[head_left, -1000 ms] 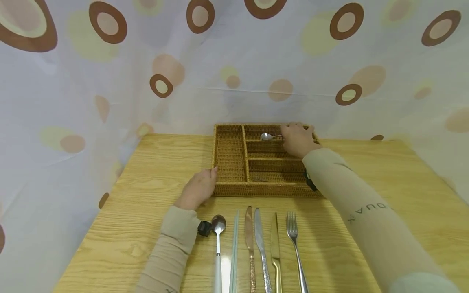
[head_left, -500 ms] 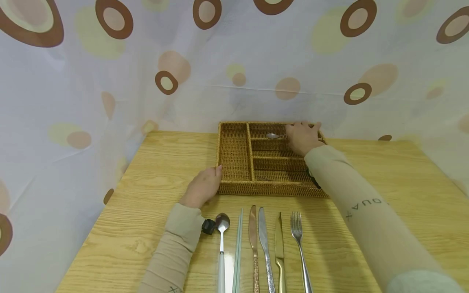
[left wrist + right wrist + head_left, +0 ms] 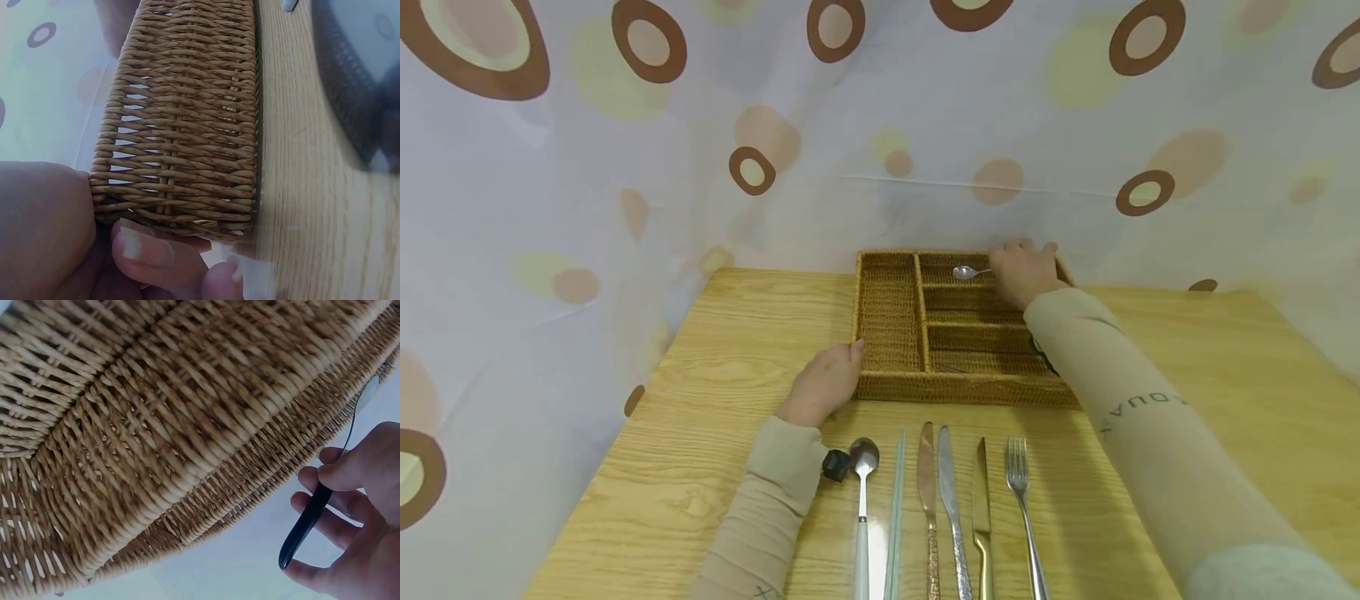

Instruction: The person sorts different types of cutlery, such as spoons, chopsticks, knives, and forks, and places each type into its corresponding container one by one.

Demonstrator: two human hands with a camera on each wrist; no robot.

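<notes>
A brown wicker cutlery tray with several compartments sits at the back of the wooden table. My left hand grips its front left corner, thumb at the rim; in the left wrist view the fingers curl round the corner of the woven wall. Over the rear compartment, my right hand pinches a small spoon. The right wrist view shows the spoon's black handle between thumb and fingers, its metal bowl close to the woven rim. From the head, the handle is hidden behind the hand.
In front of the tray lie a white-handled spoon, pale green chopsticks, a copper knife, a silver knife, a gold knife and a fork. A patterned cloth hangs behind the table.
The head view has turned a little left, so everything sits farther right. My right hand with the small spoon has risen slightly over the rear compartment; my left hand still grips the tray's corner.
</notes>
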